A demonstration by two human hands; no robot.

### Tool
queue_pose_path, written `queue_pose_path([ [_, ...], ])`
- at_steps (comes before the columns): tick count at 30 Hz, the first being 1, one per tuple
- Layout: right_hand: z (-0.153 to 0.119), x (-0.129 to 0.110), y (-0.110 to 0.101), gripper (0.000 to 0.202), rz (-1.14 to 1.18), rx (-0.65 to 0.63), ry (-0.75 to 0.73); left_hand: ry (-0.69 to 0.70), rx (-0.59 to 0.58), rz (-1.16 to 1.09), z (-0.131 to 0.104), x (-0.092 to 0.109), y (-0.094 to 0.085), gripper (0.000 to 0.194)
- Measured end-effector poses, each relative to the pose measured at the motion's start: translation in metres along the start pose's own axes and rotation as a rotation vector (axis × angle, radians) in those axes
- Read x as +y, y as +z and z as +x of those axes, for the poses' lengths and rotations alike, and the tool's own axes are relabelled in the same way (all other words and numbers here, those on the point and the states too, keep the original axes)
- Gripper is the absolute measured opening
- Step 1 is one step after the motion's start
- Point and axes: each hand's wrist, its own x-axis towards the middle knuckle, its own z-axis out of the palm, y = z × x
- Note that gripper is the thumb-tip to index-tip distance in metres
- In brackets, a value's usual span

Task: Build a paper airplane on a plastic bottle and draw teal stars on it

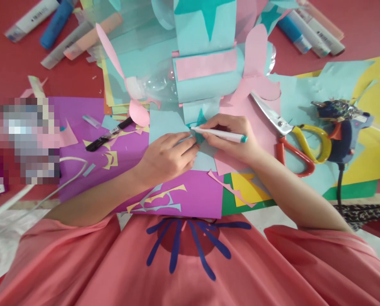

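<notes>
My right hand (232,135) grips a white marker (223,134) with a teal end. Its tip touches a teal star (201,117) on the near light-blue paper wing (188,111) of a plane made from a plastic bottle. My left hand (172,156) lies flat beside the tip, fingers stretched over the paper. Light-blue paper wraps the bottle (156,85), with a pink strip (206,65) along it. Pink propeller blades (139,112) are fixed at the white cap (134,88). A pink tail fin (256,50) stands at the other end. The far wing (205,25) carries another teal star.
Scissors (282,127) with red and yellow handles and a blue glue gun (343,138) lie at right. A black marker (108,135) lies at left on purple paper (78,110). More markers (57,23) lie at both far corners. Paper scraps (158,199) lie near the front edge.
</notes>
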Motion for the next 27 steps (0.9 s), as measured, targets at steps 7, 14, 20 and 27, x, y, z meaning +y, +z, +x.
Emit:
queue_pose_path([
  [7,0.001,-0.0001,-0.0003,0.009,-0.013,0.034,0.014,-0.026,-0.052,-0.024,-0.0022,0.0004,0.0014,0.019],
  [14,0.0014,-0.0032,-0.0012,0.007,0.045,0.009,-0.018,-0.039,-0.06,-0.041,-0.0033,-0.0012,0.0018,0.018],
  [20,0.0013,-0.0042,-0.0009,0.008,0.019,0.049,0.045,-0.037,-0.05,-0.05,-0.0029,0.0002,0.0019,0.018],
  [27,0.0009,-0.0036,-0.0023,0.007,0.023,0.032,0.01,-0.061,-0.103,-0.087,-0.0049,-0.0006,0.0023,0.021],
])
